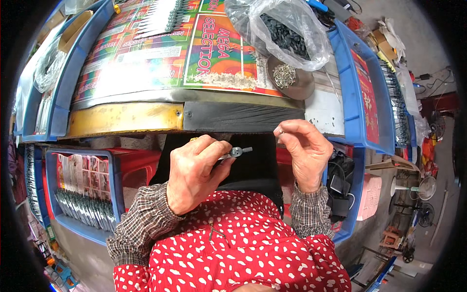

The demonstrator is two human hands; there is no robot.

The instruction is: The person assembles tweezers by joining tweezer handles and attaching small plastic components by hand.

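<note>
A small metal tool (236, 152), slim and grey with a round head, sits just off the desk's (321, 113) near edge, pinched in the closed left hand (194, 175). It looks light, stiff and slick, best held along its shaft. The right hand (304, 151) pinches something tiny, too small to identify. Beyond lie a dish of metal pieces (287, 78) and a clear bag (284, 31).

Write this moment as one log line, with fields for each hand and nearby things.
left hand: grips small metal tool | right hand: pinches tiny metal piece | nearby: dish of metal bits, clear bag of dark parts
</note>
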